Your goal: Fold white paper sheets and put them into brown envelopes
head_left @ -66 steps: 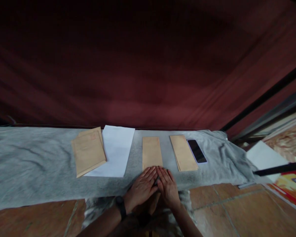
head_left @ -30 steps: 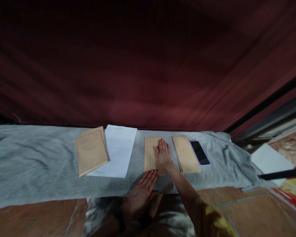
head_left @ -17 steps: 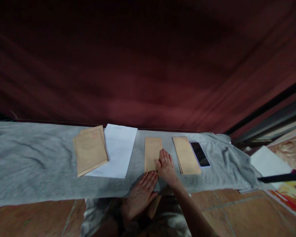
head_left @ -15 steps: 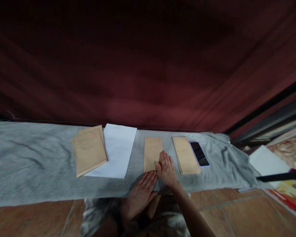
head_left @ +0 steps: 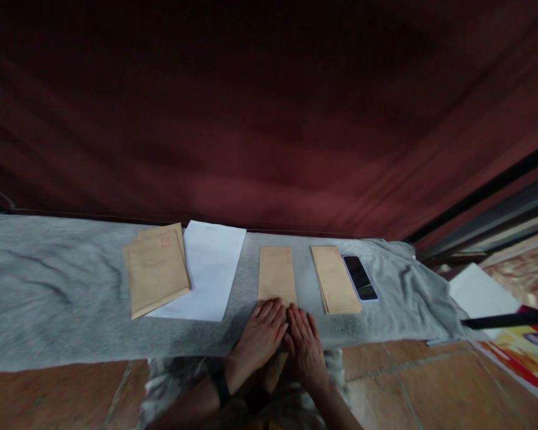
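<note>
A brown paper envelope point(head_left: 275, 272) lies lengthwise on the grey cloth in front of me, small red print near its top right corner. My left hand point(head_left: 263, 329) rests flat over its near end, fingers stretched out and pointing away from me. Beside it, my right hand point(head_left: 305, 340) lies with extended fingers at the envelope's near right edge. Both hands hide the near end of the envelope. To the right, a small stack of brown envelopes point(head_left: 336, 280) lies next to a dark-screened phone point(head_left: 361, 278) with a pale purple case.
Larger brown envelopes point(head_left: 156, 269) overlap white paper sheets point(head_left: 213, 269) on the left. Grey cloth point(head_left: 63, 286) covers the narrow surface, with a dark red curtain point(head_left: 269, 149) behind. Tiled floor point(head_left: 385, 382) shows below. Colourful packaging point(head_left: 529, 352) stands at the far right.
My right hand has slid toward me, from the envelope's right side down to its near end. My left hand has moved slightly onto the envelope. The view has shifted a little.
</note>
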A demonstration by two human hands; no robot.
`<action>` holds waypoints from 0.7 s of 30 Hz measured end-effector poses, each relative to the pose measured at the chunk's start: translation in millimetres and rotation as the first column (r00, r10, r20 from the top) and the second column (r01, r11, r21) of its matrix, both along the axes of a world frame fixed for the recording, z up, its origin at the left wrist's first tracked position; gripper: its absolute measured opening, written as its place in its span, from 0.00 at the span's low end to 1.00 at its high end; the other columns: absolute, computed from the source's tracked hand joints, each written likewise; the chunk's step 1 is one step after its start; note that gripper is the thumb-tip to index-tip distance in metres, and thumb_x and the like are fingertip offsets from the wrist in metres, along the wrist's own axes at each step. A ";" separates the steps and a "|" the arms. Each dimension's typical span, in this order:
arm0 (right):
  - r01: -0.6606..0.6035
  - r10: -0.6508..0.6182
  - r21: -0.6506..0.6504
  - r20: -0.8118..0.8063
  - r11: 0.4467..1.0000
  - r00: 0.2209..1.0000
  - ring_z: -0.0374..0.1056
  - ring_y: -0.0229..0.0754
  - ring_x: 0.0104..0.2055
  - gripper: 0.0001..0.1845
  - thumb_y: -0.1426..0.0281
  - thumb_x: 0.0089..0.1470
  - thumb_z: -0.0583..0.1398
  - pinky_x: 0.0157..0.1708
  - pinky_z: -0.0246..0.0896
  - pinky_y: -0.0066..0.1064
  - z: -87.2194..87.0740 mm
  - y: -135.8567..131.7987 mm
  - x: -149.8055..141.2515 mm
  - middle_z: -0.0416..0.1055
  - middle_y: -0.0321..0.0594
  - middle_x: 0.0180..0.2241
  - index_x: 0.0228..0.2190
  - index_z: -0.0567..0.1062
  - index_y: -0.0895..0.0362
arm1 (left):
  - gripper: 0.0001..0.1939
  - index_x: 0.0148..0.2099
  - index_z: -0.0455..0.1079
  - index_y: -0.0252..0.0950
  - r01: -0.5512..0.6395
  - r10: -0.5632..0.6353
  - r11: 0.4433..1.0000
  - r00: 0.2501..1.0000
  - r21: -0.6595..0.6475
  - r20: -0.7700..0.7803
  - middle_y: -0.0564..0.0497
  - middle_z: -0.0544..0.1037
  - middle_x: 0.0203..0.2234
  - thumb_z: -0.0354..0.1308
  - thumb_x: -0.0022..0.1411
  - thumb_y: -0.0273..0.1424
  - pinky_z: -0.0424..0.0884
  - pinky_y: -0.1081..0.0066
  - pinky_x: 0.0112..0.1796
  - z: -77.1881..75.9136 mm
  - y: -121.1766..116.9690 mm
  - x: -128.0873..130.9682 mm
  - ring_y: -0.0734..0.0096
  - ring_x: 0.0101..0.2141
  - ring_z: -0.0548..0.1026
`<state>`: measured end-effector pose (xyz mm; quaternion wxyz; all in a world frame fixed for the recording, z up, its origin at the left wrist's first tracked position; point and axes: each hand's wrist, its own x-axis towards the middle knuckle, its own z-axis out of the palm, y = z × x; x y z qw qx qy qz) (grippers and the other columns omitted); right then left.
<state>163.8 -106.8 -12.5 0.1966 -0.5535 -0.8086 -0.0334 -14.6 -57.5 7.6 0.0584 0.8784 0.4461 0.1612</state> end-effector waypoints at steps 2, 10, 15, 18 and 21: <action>-0.015 0.015 0.001 -0.014 1.000 1.000 0.53 0.48 0.70 0.31 0.69 0.69 0.48 0.68 0.50 0.49 -2.2 -2.7 0.6 0.55 0.44 0.69 0.70 0.49 0.53 | 0.23 0.66 0.63 0.33 0.012 -0.012 1.000 1.000 0.002 -0.010 0.42 0.66 0.65 0.44 0.74 0.37 0.58 0.56 0.63 0.1 11.6 8.3 0.60 0.65 0.63; 0.025 -0.027 -0.026 -0.060 0.999 0.998 0.57 0.49 0.68 0.27 0.67 0.68 0.51 0.66 0.53 0.51 -3.3 -2.4 -0.8 0.61 0.43 0.66 0.66 0.60 0.50 | 0.30 0.71 0.53 0.34 0.003 -0.003 0.999 1.000 0.036 0.012 0.43 0.61 0.68 0.44 0.73 0.42 0.48 0.54 0.67 -13.4 71.5 40.6 0.62 0.69 0.54; -0.005 0.005 -0.061 -0.008 0.998 1.000 0.56 0.51 0.68 0.29 0.66 0.68 0.52 0.65 0.55 0.52 -1.6 -1.2 1.6 0.56 0.43 0.68 0.68 0.56 0.49 | 0.32 0.73 0.48 0.37 -0.072 0.071 0.996 0.997 0.044 0.035 0.43 0.59 0.69 0.43 0.72 0.42 0.44 0.49 0.68 -22.2 106.8 55.7 0.59 0.69 0.53; 0.011 -0.009 -0.072 0.018 0.997 1.000 0.55 0.52 0.69 0.31 0.67 0.68 0.51 0.65 0.54 0.53 -1.5 -2.5 1.5 0.55 0.44 0.69 0.69 0.54 0.48 | 0.31 0.72 0.51 0.35 -0.096 0.095 0.995 0.994 0.015 0.047 0.42 0.58 0.69 0.42 0.73 0.41 0.43 0.49 0.68 -21.7 117.4 57.7 0.59 0.69 0.52; 0.048 -0.048 -0.064 0.007 0.997 0.999 0.55 0.52 0.69 0.32 0.68 0.68 0.51 0.65 0.53 0.53 -2.9 -4.7 -1.4 0.55 0.45 0.69 0.70 0.51 0.51 | 0.30 0.71 0.54 0.32 -0.123 0.123 0.992 0.991 0.011 0.055 0.42 0.56 0.70 0.42 0.73 0.41 0.43 0.52 0.68 -19.9 114.4 52.6 0.58 0.70 0.51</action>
